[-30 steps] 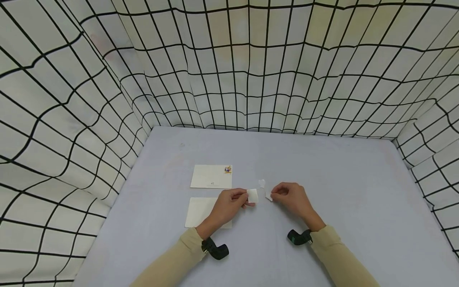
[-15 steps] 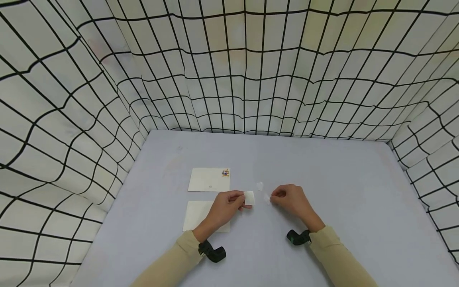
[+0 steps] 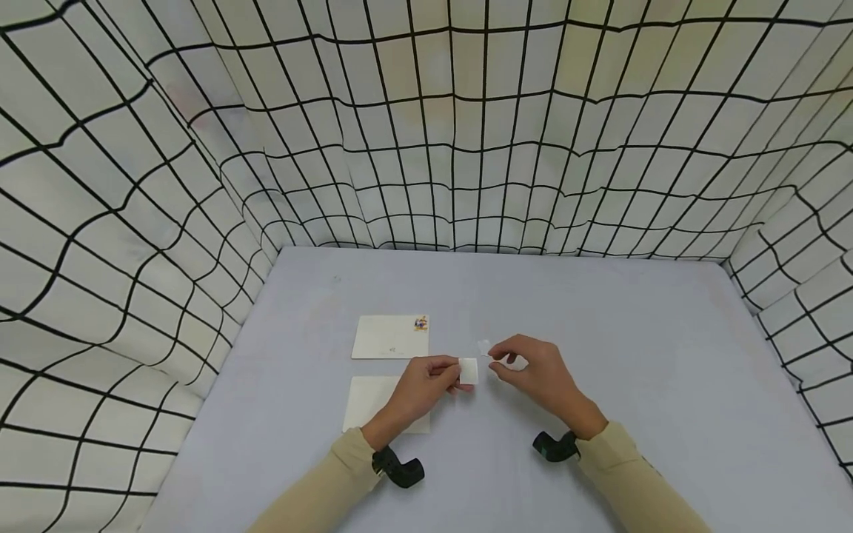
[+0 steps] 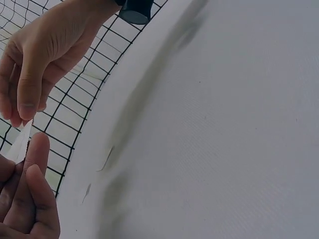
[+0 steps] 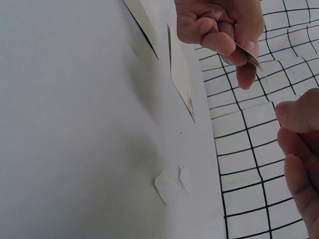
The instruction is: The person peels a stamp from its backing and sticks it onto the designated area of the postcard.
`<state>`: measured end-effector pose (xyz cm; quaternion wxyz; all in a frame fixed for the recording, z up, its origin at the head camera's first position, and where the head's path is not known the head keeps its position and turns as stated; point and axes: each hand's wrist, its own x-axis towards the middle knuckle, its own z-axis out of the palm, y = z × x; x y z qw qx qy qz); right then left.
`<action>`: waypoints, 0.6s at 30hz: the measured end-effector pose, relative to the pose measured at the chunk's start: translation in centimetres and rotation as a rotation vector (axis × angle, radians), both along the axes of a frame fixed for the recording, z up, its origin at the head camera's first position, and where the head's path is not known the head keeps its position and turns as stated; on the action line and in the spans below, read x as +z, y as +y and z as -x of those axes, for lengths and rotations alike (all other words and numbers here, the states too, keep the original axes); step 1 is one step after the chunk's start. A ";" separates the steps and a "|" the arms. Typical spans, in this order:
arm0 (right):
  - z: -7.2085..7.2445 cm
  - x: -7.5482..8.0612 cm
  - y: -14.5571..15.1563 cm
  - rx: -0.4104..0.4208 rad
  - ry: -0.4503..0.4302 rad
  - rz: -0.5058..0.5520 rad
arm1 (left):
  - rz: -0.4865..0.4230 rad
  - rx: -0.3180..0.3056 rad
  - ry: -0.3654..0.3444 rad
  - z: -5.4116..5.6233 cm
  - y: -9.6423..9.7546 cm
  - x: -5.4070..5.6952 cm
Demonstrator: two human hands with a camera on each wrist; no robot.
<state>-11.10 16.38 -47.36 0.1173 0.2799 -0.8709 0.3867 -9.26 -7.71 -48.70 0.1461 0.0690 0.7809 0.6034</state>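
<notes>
My left hand [image 3: 421,389] pinches a small white-backed postage stamp [image 3: 469,371] between thumb and fingers. From below, in the right wrist view, the stamp [image 5: 250,57] shows a dark printed face, and a thin pale strip [image 5: 266,83] reaches from it towards the right thumb. To the right, my right hand [image 3: 541,374] hovers close to the stamp, with thumb and forefinger slightly apart. Two torn white paper scraps lie on the table; one scrap [image 3: 484,346] is beyond the right fingertips, and the other scrap [image 5: 183,179] shows in the right wrist view.
An envelope [image 3: 383,339] with a colourful stamp [image 3: 420,323] in its upper right corner lies on the white table [image 3: 600,311]. Nearer, a second envelope [image 3: 365,400] is partly covered by the left hand and wrist. Black netting [image 3: 426,170] over white cloth surrounds the table.
My right hand has let go of the white scrap it was pinching. It has moved left towards the stamp, with its thumb and forefinger parted. The left hand keeps its hold.
</notes>
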 end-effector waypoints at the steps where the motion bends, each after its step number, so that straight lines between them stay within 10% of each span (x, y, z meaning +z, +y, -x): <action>1: 0.0 0.1 -0.1 0.029 0.048 0.007 | 0.003 -0.002 -0.005 0.0 0.0 0.1; 10: -0.3 0.6 -1.1 0.195 0.359 -0.038 | -0.042 -0.040 -0.054 -0.2 0.0 0.5; 18: -0.3 0.6 -1.1 0.249 0.444 -0.075 | -0.056 -0.048 -0.060 -0.3 -0.1 0.5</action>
